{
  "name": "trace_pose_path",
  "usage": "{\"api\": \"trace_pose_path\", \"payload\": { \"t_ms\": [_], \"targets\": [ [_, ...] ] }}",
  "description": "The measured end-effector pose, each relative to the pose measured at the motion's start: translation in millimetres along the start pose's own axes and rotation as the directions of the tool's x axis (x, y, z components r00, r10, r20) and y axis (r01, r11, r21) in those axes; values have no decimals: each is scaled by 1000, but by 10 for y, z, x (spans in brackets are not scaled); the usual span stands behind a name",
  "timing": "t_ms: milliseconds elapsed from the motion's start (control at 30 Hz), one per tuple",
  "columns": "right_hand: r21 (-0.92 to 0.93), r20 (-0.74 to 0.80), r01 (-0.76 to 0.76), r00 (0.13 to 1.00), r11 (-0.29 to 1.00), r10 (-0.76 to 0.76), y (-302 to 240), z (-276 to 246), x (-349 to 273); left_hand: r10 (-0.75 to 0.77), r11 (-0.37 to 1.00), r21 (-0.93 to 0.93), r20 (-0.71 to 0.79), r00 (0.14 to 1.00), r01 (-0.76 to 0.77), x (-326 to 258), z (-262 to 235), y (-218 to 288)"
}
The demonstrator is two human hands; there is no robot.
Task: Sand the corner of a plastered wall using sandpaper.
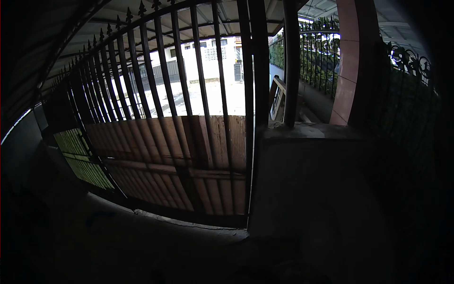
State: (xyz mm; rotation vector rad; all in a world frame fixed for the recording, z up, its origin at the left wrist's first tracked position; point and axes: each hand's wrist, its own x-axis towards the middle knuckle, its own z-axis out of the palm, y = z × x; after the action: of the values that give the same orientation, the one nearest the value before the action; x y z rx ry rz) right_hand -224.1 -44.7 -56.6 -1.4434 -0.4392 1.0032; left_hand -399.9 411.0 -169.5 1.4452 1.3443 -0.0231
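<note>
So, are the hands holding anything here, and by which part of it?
Neither hand is in view, so no hold can be seen. The picture shows only a dark barred metal gate and a low concrete wall beside it.

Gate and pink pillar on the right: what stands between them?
In the head view, a low concrete wall lies between the barred metal gate and the pink pillar, with a dark round post rising from its top.

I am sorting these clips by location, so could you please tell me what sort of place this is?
It looks like a shaded, roofed house entrance behind a barred metal gate with spear tips. A low concrete wall stands beside it, and a sunlit street with a white building lies beyond. No hands show.
</note>
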Motion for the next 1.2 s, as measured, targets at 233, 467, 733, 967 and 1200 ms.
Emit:
{"api": "trace_pose_path", "payload": {
  "t_ms": [233,467,733,967,1200],
  "targets": [
    [-315,-55,-76,997,946,61,-107,-170,143,6,904,-416,229,973,93,747,-414,-2717],
    [-401,88,588,788,703,-609,824,372,2444,620,762,-396,216,754,-513,-381,-92,-1329],
    [63,397,114,909,991,-130,1155,1613,2057,974,220,78,-64,215,-972,-2737,-1343,-166],
    [-402,536,251,844,881,4,2500,489,2167,545,-439,339,-636,-547,-832,-4417,-1733,-223],
    [-556,824,737,549,385,141,2352,990,2143,711,-36,541,-577,-402,-840,-5115,-1450,-352]
  ]
}}
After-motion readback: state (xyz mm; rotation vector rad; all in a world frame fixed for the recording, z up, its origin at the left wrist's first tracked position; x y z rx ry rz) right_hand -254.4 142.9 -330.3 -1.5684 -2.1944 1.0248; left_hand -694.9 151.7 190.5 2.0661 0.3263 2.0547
